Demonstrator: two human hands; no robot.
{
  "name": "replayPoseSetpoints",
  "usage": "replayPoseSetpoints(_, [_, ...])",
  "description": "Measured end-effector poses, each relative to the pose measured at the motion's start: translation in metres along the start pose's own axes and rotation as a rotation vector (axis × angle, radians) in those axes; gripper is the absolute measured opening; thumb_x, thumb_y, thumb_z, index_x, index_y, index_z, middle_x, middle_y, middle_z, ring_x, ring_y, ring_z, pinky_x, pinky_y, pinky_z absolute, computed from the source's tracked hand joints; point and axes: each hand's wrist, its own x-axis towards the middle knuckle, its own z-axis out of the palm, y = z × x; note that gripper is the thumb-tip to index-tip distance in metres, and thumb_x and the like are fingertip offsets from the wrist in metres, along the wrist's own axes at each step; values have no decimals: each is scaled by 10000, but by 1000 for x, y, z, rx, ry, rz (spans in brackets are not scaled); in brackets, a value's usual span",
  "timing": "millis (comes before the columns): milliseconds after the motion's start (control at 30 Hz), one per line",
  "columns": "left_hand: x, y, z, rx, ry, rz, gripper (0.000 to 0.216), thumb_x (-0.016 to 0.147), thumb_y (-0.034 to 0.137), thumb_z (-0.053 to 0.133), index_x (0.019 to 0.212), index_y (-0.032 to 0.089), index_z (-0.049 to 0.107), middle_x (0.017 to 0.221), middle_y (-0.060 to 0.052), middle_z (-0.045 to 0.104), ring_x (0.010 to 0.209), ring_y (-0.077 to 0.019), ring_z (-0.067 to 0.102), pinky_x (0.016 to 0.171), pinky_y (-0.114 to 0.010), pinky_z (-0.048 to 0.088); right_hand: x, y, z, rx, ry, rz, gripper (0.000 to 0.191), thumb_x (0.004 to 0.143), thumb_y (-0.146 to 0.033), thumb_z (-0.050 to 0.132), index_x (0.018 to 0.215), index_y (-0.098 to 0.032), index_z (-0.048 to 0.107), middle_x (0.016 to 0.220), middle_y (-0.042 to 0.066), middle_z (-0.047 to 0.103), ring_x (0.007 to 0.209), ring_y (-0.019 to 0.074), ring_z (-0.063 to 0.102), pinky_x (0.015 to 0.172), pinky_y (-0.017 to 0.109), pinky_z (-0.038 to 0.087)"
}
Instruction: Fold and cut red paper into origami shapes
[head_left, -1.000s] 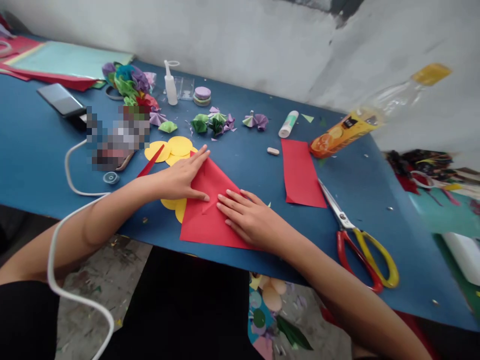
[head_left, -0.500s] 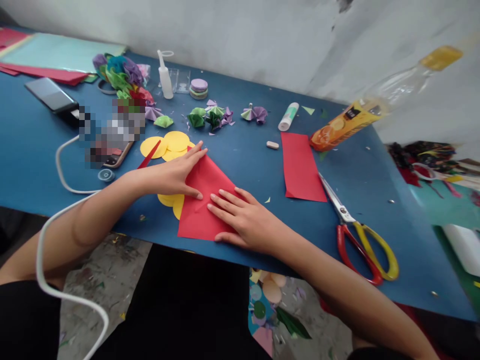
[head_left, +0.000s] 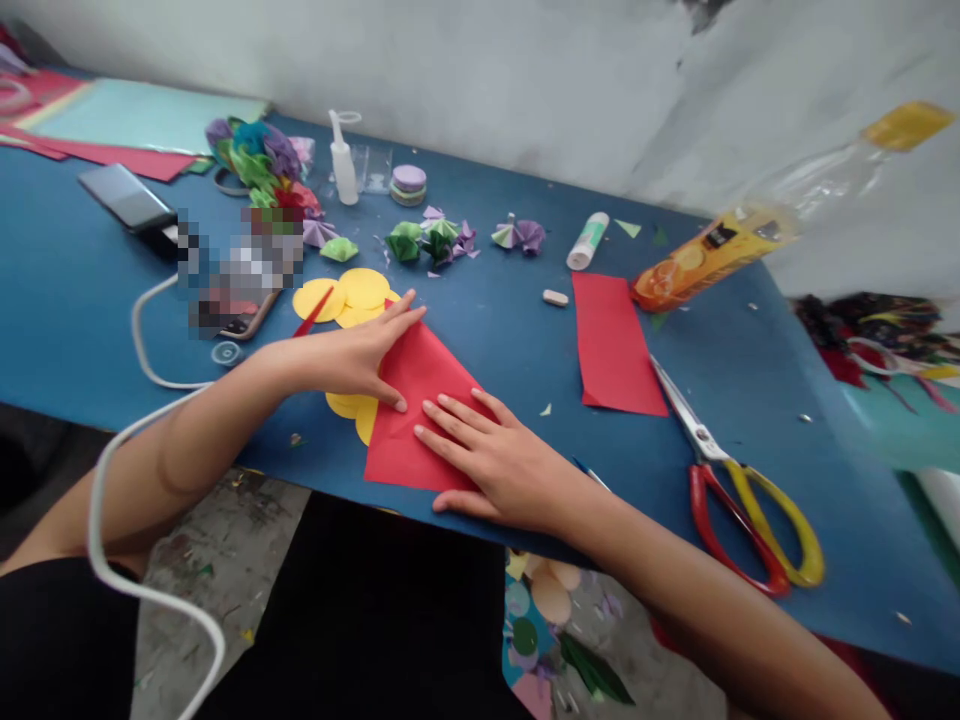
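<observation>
A folded sheet of red paper (head_left: 409, 440) lies flat near the table's front edge. My left hand (head_left: 356, 350) rests over its left side, thumb and fingers spread apart. Across the paper's right part my right hand (head_left: 495, 455) lies flat, fingers stretched out. Yellow paper circles (head_left: 360, 288) sit beyond and partly beneath my left hand and the red sheet. Beside them a thin red paper strip (head_left: 313, 312) shows, its lower end hidden by my left wrist. Another red paper piece (head_left: 615, 345) lies to the right, touching the tips of large scissors (head_left: 705, 445) with red and yellow handles.
A juice bottle (head_left: 712, 255) leans at the back right near a glue stick (head_left: 589, 241) and an eraser (head_left: 556, 298). Purple and green folded paper pieces (head_left: 405, 241), a phone (head_left: 251, 285) and a white squeeze bottle (head_left: 343, 172) stand farther back. A white cable (head_left: 142, 590) crosses my left forearm.
The view has shifted slightly, so everything sits a little lower and to the right. My right hand has slid slightly toward the front edge on the paper. My left hand stays in place.
</observation>
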Motion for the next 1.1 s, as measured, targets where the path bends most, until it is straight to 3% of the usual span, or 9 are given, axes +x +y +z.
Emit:
replayPoseSetpoints(167, [1, 8, -9, -13, -34, 10, 1095, 659, 410, 743, 1489, 83, 110, 1553, -186, -97, 1445, -289, 60, 1154, -377, 188, 0, 8, 5, -125, 102, -84, 645, 905, -581, 430, 1386, -152, 445, 1395, 143, 485, 1282, 289, 456, 1059, 509, 319])
replayPoseSetpoints(367, [4, 7, -16, -5, -40, 56, 1071, 672, 377, 738, 1485, 64, 116, 1549, -201, -97, 1439, -294, 112, 1142, -375, 220, 4, 19, 11, -278, 242, -194, 707, 877, -592, 466, 1430, -161, 373, 1385, 119, 502, 1234, 284, 504, 936, 457, 420])
replayPoseSetpoints(700, [3, 2, -7, -36, -47, 81, 1046, 666, 340, 753, 1486, 114, 145, 1551, -198, -101, 1435, -319, 131, 1130, -395, 241, 5, 8, 6, -187, 75, -113, 689, 904, -597, 417, 1398, -116, 411, 1415, 139, 459, 1282, 298, 449, 1040, 510, 324])
replayPoseSetpoints(767, [2, -1, -12, -52, 19, 109, 966, 694, 359, 733, 1476, 153, 204, 1569, -168, -42, 1428, -318, 170, 1120, -392, 269, 5, 7, 5, -151, 36, -89, 704, 907, -612, 391, 1406, -116, 398, 1431, 141, 435, 1296, 300, 433, 1057, 521, 307])
replayPoseSetpoints(833, [-2, -5, -23, -41, 222, 67, 765, 795, 350, 632, 1449, 166, 282, 1576, -136, 98, 1421, -285, 219, 1127, -388, 268, 5, 8, 4, -120, 7, -72, 702, 913, -614, 372, 1416, -125, 385, 1446, 136, 413, 1305, 299, 423, 1063, 526, 306])
replayPoseSetpoints(900, [-10, -14, -40, 14, 502, -84, 550, 894, 278, 467, 1413, 140, 348, 1535, -122, 274, 1402, -241, 278, 1143, -390, 246, 5, 9, 2, -96, -12, -62, 688, 918, -608, 369, 1424, -141, 377, 1456, 124, 399, 1311, 292, 418, 1065, 520, 315])
replayPoseSetpoints(967, [-21, -31, -56, 110, 680, -270, 469, 920, 203, 353, 1375, 100, 400, 1464, -128, 404, 1366, -223, 347, 1144, -396, 255, 6, 11, 2, -89, -15, -64, 679, 919, -605, 370, 1422, -150, 382, 1454, 117, 402, 1308, 288, 424, 1057, 513, 335])
replayPoseSetpoints(1100, [-37, -80, -77, 334, 579, -516, 455, 905, 177, 322, 1308, 50, 491, 1404, -167, 470, 1332, -275, 395, 1116, -441, 310, 6, 13, 2, -116, 16, -91, 683, 915, -612, 370, 1413, -146, 397, 1436, 124, 424, 1279, 305, 459, 1000, 518, 399])
